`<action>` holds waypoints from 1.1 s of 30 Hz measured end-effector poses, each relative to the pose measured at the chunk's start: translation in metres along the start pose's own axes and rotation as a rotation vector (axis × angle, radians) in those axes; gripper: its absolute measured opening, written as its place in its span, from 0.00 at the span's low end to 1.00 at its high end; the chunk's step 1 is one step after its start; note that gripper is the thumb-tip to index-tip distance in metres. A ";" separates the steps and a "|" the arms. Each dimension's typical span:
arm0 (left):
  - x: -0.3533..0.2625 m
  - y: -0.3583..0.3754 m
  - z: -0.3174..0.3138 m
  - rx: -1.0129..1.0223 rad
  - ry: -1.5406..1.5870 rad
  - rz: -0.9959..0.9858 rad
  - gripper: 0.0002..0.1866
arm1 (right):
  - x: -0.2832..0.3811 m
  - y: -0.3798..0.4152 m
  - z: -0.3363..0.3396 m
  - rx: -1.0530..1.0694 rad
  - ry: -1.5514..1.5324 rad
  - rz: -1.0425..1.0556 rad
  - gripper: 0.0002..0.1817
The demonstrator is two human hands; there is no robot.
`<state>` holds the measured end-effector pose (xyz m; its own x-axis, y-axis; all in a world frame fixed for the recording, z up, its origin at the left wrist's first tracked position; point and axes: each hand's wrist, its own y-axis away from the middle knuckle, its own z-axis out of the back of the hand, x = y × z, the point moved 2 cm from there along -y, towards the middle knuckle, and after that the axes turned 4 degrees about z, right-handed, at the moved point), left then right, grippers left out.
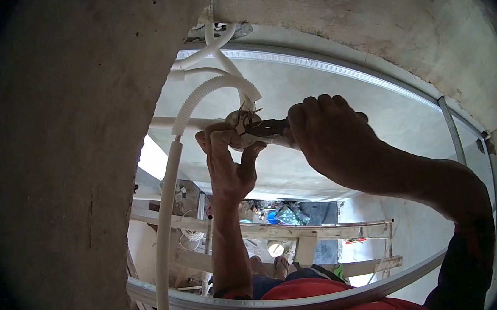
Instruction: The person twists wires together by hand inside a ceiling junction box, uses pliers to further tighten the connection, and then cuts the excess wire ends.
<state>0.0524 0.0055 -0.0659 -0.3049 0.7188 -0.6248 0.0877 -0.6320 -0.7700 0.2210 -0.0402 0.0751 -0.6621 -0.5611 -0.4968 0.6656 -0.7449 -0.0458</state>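
Note:
My right hand is closed around the handles of a pair of pliers, which point left. The jaws are at several thin wires that stick out of a round white junction box. My left hand grips this box from below, fingers curled behind it and thumb toward the pliers. White conduit pipes meet at the box. Above it, a ribbed flexible conduit arcs over and ends in an open tip close to the wires.
A long white pipe runs down on the left, beside a concrete beam. A curved metal channel crosses in front of my chest. Far below are scaffold planks, a coil of white cable and a blue object.

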 end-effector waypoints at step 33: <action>0.009 -0.071 0.032 0.322 0.434 0.347 0.25 | 0.000 0.005 -0.014 -0.139 -0.042 0.021 0.17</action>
<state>0.0127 0.0475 -0.0123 0.1076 0.4664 -0.8780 -0.1975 -0.8555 -0.4786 0.2290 -0.0396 0.0628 -0.6595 -0.5925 -0.4626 0.7186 -0.6775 -0.1568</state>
